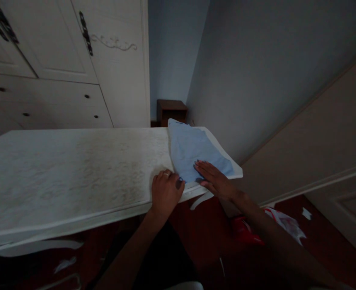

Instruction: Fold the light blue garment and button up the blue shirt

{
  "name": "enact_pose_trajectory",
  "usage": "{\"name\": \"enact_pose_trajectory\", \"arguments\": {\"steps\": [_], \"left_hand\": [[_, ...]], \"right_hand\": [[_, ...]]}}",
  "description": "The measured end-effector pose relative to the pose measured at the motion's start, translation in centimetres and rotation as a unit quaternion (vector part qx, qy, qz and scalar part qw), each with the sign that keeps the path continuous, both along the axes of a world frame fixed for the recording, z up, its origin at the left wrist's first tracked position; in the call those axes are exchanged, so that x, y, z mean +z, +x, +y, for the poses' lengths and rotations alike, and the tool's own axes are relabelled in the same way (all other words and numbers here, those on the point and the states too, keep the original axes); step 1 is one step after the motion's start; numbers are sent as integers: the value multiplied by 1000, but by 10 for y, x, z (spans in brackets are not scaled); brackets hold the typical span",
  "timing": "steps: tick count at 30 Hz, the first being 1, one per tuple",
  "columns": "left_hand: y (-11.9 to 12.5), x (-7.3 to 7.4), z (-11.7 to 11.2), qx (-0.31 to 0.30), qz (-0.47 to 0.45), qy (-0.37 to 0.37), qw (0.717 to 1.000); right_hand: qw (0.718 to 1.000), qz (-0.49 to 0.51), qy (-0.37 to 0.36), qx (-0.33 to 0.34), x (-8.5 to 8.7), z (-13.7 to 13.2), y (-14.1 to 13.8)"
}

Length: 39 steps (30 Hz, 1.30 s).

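Observation:
A light blue cloth (192,147) lies spread over the right end of a long white table (57,165). Curled at the cloth's near left corner is my left hand (165,189), with a ring on one finger. Its thumb and fingers pinch the edge there, where a small dark blue bit shows. My right hand (212,177) rests flat on the cloth's near side, fingers stretched out and pointing left. At the far left corner the cloth reaches past the table's back edge.
White cabinets (120,72) stand behind the table, and a small brown nightstand (171,106) sits in the far corner. A grey wall (250,76) runs close along the right. A plastic bag (286,223) lies on the dark red floor (192,233).

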<state>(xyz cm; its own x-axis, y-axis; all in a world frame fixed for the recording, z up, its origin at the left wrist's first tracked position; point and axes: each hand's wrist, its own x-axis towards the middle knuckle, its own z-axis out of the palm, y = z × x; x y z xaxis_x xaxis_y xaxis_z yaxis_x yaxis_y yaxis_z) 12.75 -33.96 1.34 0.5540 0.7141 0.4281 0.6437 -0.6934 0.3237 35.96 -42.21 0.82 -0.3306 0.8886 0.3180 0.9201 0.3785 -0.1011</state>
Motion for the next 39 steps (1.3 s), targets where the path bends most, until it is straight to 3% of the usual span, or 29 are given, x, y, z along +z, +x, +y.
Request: {"name": "enact_pose_trajectory", "arguments": {"steps": [14, 29, 39], "left_hand": [[9, -17, -24, 56, -109, 13, 992], [17, -6, -26, 91, -23, -30, 995], [18, -12, -23, 96, -36, -14, 995]], "right_hand": [[997, 80, 2, 4, -13, 6, 4], [995, 97, 6, -1, -19, 7, 4], [996, 86, 6, 6, -18, 6, 4]]}}
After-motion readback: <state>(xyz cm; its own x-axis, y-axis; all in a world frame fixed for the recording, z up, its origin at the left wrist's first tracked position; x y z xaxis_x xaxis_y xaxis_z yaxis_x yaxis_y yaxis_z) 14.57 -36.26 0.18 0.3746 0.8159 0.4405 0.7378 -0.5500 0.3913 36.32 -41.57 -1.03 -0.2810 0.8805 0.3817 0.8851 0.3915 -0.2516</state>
